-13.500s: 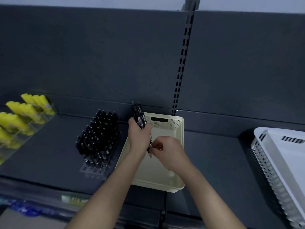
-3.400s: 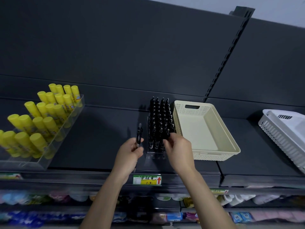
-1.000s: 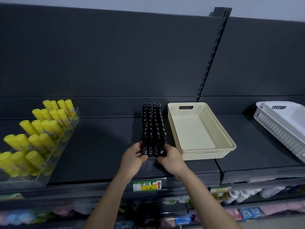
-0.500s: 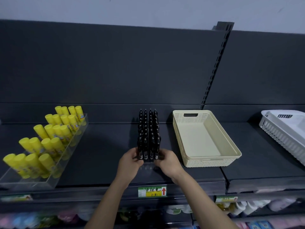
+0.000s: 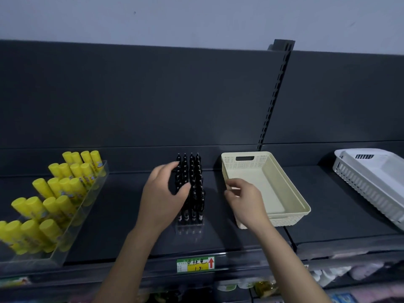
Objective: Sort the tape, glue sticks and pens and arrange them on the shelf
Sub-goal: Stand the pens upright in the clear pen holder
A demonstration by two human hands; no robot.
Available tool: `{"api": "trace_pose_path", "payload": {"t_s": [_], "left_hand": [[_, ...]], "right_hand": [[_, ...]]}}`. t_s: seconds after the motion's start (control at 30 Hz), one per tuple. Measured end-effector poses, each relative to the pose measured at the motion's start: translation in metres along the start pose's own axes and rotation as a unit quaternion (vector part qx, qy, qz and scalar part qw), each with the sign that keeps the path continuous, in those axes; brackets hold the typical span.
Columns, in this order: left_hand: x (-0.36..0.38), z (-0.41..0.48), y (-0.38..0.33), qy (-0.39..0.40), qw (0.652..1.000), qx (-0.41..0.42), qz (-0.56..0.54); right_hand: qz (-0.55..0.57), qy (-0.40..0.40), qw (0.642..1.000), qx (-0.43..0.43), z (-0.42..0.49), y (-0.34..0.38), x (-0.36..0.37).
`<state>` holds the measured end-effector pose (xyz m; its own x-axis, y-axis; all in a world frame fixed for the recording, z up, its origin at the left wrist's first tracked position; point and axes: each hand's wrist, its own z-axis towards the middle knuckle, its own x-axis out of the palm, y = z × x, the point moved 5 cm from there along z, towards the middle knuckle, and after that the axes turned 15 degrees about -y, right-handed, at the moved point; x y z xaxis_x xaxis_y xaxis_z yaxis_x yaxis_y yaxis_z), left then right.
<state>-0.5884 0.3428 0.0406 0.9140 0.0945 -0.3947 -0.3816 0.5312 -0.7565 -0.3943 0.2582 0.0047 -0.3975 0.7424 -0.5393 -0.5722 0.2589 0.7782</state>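
Curling my left hand [image 5: 162,197] round the left side of the pens [image 5: 194,171], I had my fingers and thumb bent on them. I think I did that to push the block straight and stop the pens from tipping. The black pens stood up tight in rows in a small clear holder [image 5: 190,228] in the middle of the shelf [image 5: 113,215].

My right hand [image 5: 244,200] was loose, with softly bent fingers, and it held nothing. It was right by the left rim of the cream basket [image 5: 293,186]; I could not tell if it touched. I think it was there to move the basket, which sat just beside the pens and had nothing in it.

The yellow glue sticks [image 5: 63,186] were well off to the left, leaning back in rows in a long clear tray [image 5: 96,186]. A white basket [image 5: 367,184] lay tilted at the far right; I could not see inside it. I saw no tape.
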Motion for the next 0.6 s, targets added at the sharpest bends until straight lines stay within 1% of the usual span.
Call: {"api": "trace_pose_path", "payload": {"t_s": [0.07, 0.13, 0.23, 0.3, 0.4, 0.5, 0.6], "left_hand": [[0.011, 0.006, -0.023, -0.008, 0.999, 0.045, 0.003], [0.03, 0.007, -0.042, 0.019, 0.996, 0.082, 0.022], [0.061, 0.001, -0.061, 0.061, 0.993, 0.103, 0.014], [0.084, -0.006, -0.067, 0.081, 0.993, 0.083, -0.003], [0.122, -0.016, -0.068, 0.123, 0.992, 0.036, 0.021], [0.156, -0.024, -0.057, 0.156, 0.984, -0.033, 0.078], [0.182, -0.036, -0.041, 0.168, 0.969, -0.102, 0.148]], "right_hand": [[-0.023, -0.031, 0.999, -0.005, 0.01, -0.003, -0.016], [-0.064, -0.049, 0.997, -0.016, 0.019, -0.013, -0.031], [-0.104, -0.068, 0.992, -0.01, 0.03, -0.038, -0.054], [-0.123, -0.074, 0.99, 0.017, 0.038, -0.058, -0.069], [-0.164, -0.055, 0.983, 0.061, 0.052, -0.092, -0.088], [-0.183, -0.021, 0.981, 0.068, 0.066, -0.116, -0.1], [-0.16, -0.008, 0.985, 0.067, 0.077, -0.136, -0.106]]}}
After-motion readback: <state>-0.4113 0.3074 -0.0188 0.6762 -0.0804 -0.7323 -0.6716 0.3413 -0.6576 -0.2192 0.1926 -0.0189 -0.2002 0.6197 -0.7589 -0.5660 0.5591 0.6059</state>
